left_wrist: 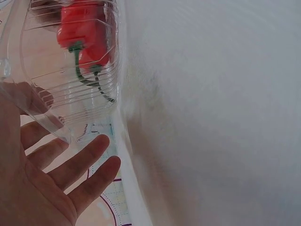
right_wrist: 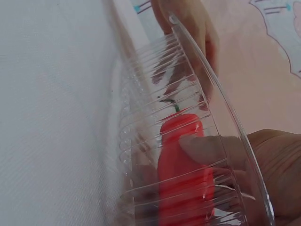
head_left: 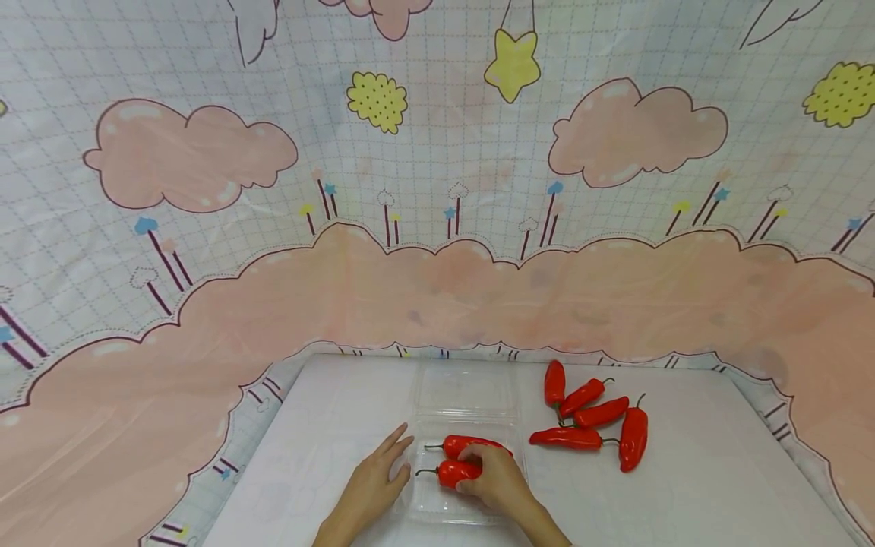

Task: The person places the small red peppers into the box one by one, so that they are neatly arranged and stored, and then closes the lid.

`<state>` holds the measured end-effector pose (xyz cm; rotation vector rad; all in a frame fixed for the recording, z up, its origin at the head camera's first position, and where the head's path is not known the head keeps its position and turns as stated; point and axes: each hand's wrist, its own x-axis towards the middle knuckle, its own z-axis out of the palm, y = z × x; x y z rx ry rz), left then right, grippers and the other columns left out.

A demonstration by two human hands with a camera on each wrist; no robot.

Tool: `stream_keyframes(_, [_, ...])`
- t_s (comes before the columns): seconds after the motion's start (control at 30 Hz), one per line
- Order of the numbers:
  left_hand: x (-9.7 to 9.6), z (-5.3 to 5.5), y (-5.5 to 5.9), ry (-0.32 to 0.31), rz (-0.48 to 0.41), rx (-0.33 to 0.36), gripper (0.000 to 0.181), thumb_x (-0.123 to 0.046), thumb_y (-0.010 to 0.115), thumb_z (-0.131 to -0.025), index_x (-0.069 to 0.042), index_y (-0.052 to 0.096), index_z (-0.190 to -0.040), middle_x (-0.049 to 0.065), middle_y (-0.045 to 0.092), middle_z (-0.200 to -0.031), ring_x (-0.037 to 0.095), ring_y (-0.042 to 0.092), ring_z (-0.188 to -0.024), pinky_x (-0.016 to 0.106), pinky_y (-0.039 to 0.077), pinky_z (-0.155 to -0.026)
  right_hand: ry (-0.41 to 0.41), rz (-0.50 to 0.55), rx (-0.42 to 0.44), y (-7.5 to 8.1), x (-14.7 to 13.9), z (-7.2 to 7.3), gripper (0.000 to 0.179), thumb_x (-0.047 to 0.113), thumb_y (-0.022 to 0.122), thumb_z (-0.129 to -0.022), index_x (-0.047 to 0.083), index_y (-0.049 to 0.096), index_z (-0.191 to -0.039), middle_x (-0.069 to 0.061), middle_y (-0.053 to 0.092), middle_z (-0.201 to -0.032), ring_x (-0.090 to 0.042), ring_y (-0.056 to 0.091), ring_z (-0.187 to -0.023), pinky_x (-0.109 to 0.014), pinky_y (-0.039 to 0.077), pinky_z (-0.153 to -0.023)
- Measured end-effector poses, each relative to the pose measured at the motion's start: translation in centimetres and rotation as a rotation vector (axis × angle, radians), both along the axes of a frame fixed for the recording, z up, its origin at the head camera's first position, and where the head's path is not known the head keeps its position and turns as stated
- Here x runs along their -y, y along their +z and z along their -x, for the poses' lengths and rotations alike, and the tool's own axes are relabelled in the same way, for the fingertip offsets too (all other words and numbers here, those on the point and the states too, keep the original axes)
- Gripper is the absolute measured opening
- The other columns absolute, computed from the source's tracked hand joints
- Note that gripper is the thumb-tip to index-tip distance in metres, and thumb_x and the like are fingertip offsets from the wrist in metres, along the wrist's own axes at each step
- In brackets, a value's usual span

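Closed in at the back and both sides by a slightly creased white sheet with a fine printed grid (head_left: 437, 171). Decorated higher up with two large, dark-outlined pink clouds (head_left: 191, 156) (head_left: 639, 137), a plump hanging yellow star (head_left: 513, 64) and dotted yellow patches (head_left: 378, 102) (head_left: 841, 95). Banded lower down in broad, scalloped pink (head_left: 451, 296), with dark purple sticks (head_left: 165, 261) above, tipped with small hearts and stars. Continues down past the edges of a flat white tabletop (head_left: 697, 441). Lit softly and evenly in the head view; looks greyer and dimmer in both wrist views.
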<state>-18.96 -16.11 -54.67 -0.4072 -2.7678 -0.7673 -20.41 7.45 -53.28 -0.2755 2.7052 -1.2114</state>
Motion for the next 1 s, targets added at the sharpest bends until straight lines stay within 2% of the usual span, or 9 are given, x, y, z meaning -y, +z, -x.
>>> stream_keyframes(0.23, [0.0,0.0,-0.1,-0.001,-0.001,-0.016,0.044,-0.018,0.065,-0.088,-0.014,0.062,-0.132,-0.002,0.051,-0.149,0.024,0.064,-0.118,0.046,0.054,-0.094,0.002,-0.011,-0.004,-0.3,-0.1,0.1,0.036,0.015,0.087,-0.07,0.018,0.071,-0.102,0.001,0.068,-0.106,-0.023,0.057,-0.102,-0.058,0.05,-0.094])
stream_keyframes(0.63, [0.0,0.1,-0.2,-0.002,0.001,0.0,0.043,-0.019,0.065,-0.089,-0.014,0.062,-0.132,-0.001,0.05,-0.15,0.025,0.064,-0.119,0.047,0.054,-0.095,-0.024,0.032,-0.065,0.1,-0.2,0.1,0.032,0.008,0.082,-0.074,0.013,0.071,-0.104,0.002,0.07,-0.099,-0.018,0.06,-0.094,-0.051,0.053,-0.093])
stream_keyframes(0.87, [-0.1,0.1,-0.3,-0.005,-0.001,-0.001,0.043,-0.018,0.066,-0.089,-0.013,0.063,-0.131,0.0,0.051,-0.149,0.026,0.064,-0.118,0.048,0.054,-0.094,-0.007,0.063,-0.073,0.4,-0.6,-0.1,0.032,0.015,0.082,-0.077,0.012,0.07,-0.107,0.0,0.071,-0.101,-0.017,0.062,-0.093,-0.046,0.056,-0.09])
stream_keyframes(1.0, [-0.1,0.0,-0.2,0.001,-0.001,-0.011,0.043,-0.018,0.066,-0.088,-0.014,0.063,-0.131,0.0,0.051,-0.149,0.026,0.064,-0.119,0.048,0.054,-0.093,0.024,0.097,-0.074,1.3,-0.8,-0.3,0.032,0.021,0.082,-0.079,0.013,0.071,-0.108,0.0,0.072,-0.102,-0.017,0.063,-0.092,-0.043,0.058,-0.088])
